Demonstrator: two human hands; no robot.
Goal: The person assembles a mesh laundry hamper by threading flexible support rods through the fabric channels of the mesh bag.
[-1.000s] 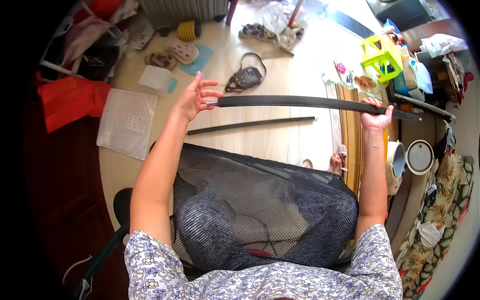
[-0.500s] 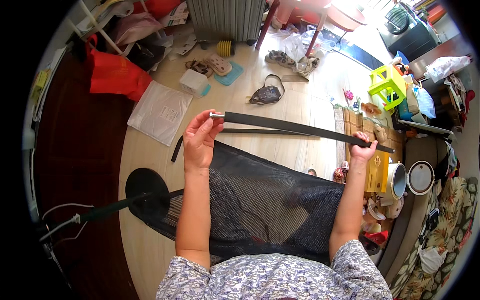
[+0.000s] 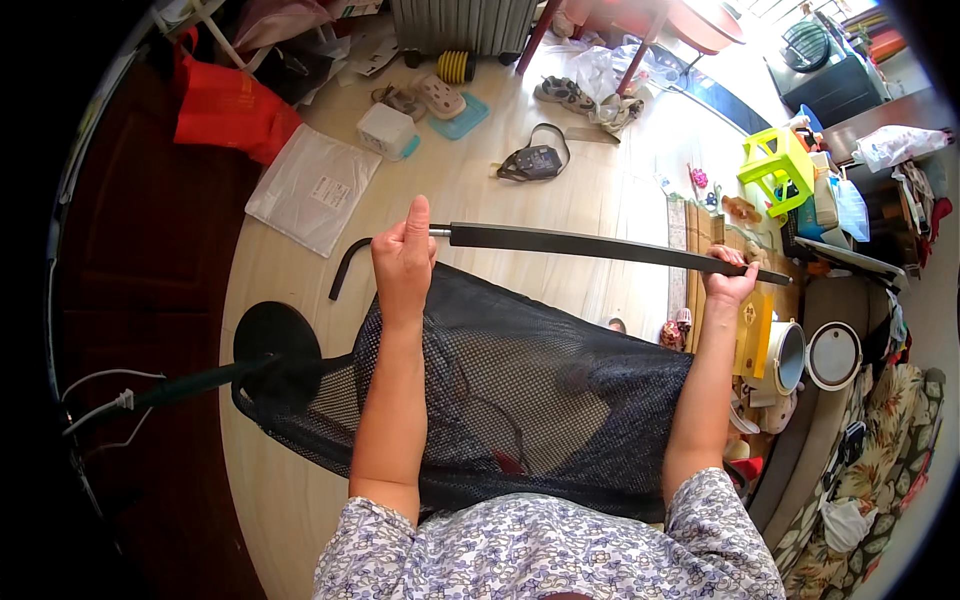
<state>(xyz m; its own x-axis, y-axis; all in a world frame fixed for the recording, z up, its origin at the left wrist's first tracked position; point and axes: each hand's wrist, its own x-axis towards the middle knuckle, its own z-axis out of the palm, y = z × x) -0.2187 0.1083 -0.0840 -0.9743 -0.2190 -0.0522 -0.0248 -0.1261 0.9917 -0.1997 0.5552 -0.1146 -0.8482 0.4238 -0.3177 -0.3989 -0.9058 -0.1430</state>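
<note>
My left hand point(image 3: 403, 257) grips the bare metal left end of a long black foam-covered rod point(image 3: 600, 245), thumb pointing up. My right hand point(image 3: 728, 279) is closed around the same rod near its right end. The rod lies across in front of me, tilted slightly down to the right. Below it a black mesh fabric panel point(image 3: 500, 400) spreads over my lap, under both forearms. A second black rod point(image 3: 345, 268) with a bent end lies on the wooden floor just left of my left hand.
A black round base on a dark pole point(image 3: 275, 350) sits at the left. On the floor lie a white plastic bag point(image 3: 315, 188), a white box point(image 3: 386, 130), a black pouch point(image 3: 535, 162) and shoes point(image 3: 565, 95). A lime stool point(image 3: 775, 165), a pot point(image 3: 785, 355) and clutter crowd the right.
My left hand has closed on the rod's left end, after being open a second ago. The view has swung left and the rod now sits nearer my body.
</note>
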